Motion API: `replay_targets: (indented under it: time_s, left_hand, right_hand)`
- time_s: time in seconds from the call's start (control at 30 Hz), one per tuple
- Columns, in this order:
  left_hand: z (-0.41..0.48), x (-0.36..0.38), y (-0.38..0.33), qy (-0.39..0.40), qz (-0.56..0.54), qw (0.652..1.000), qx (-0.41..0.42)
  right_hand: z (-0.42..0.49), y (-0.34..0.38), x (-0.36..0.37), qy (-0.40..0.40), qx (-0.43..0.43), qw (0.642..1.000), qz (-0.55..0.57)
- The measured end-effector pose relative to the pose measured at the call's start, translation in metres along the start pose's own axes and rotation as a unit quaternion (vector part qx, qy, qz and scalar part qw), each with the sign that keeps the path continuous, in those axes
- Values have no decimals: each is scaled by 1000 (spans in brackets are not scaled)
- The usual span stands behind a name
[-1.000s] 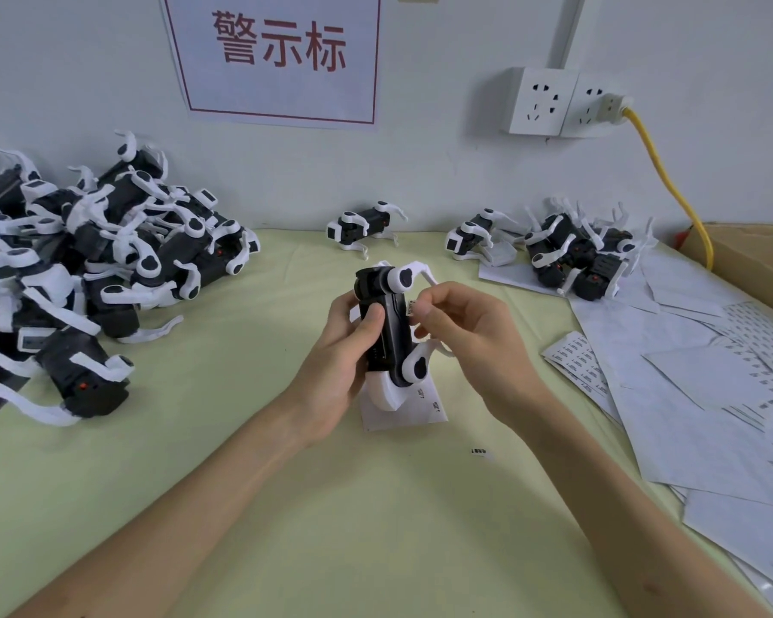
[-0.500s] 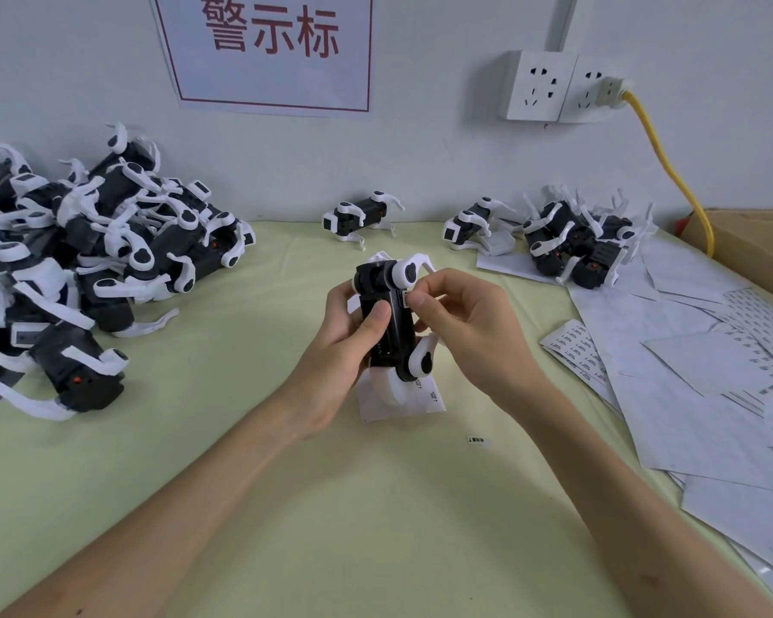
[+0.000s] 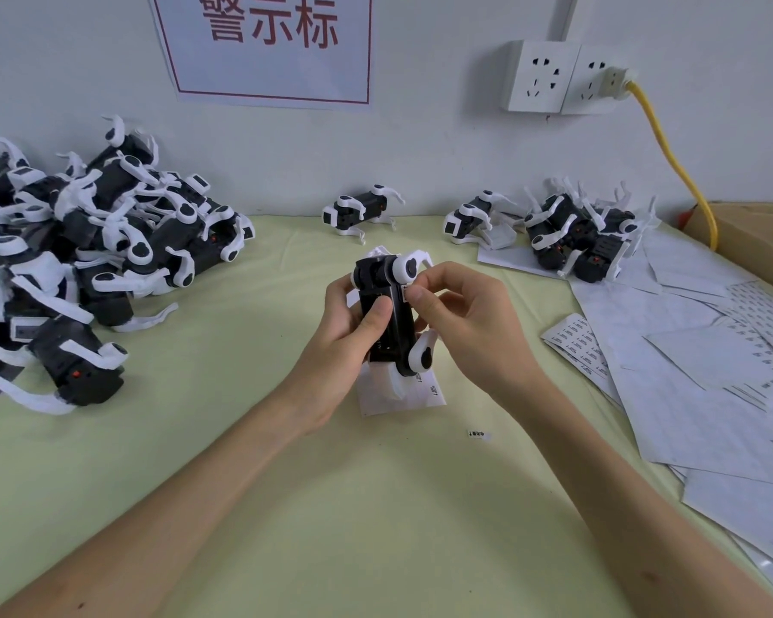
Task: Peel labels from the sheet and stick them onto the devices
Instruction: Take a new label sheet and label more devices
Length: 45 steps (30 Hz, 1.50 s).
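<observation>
A black-and-white robot-dog device (image 3: 391, 318) stands on end at the table's middle. My left hand (image 3: 347, 336) grips its body from the left, thumb across the front. My right hand (image 3: 463, 318) pinches a small white label (image 3: 406, 291) against the device's upper right side. Under the device lies a small label sheet (image 3: 416, 396). One loose label (image 3: 478, 434) lies on the green mat in front.
A big heap of the same devices (image 3: 86, 260) fills the left. Two single devices (image 3: 360, 211) and a smaller cluster (image 3: 576, 234) stand by the wall. Label sheets and backing paper (image 3: 697, 376) cover the right. A cardboard box (image 3: 759, 238) and yellow cable (image 3: 674, 167) are at the far right.
The device has been lifted slightly and turned more upright. My right thumb and finger have shifted up its side to press the label near the top.
</observation>
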<state>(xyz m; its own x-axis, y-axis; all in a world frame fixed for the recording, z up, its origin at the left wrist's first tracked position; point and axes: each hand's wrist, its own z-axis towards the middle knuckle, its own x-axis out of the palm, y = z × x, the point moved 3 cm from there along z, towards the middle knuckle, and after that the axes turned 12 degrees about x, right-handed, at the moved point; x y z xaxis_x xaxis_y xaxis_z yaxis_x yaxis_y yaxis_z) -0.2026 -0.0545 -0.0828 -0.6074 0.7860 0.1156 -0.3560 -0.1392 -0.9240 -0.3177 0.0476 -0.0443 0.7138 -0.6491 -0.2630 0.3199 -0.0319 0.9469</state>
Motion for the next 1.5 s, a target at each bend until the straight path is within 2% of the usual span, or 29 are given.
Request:
replay_targets:
  time_s: [0.6, 0.9, 1.07, 1.27, 1.33, 1.43, 1.5]
  left_hand:
    - [-4, 5, -2, 4, 37, 998, 48]
    - [-5, 5, -4, 19, 53, 996, 69]
    - [-6, 5, -7, 22, 28, 998, 57]
    - [-5, 7, -5, -13, -54, 998, -12]
    - [-6, 9, -5, -15, -80, 996, -31]
    - [-6, 9, -7, -14, -116, 991, -60]
    - [-6, 9, -11, -6, -132, 988, -77]
  right_hand:
    - [2, -4, -2, -2, 27, 1000, 6]
    - [4, -8, -5, 28, 52, 996, 69]
    - [4, -8, -7, 11, 59, 993, 97]
    - [4, -5, -6, 25, 27, 995, 93]
    - [3, -2, -8, 2, -9, 995, 103]
    - [2, -1, -17, -100, -60, 988, 98]
    - [3, -2, -22, -138, -59, 985, 82]
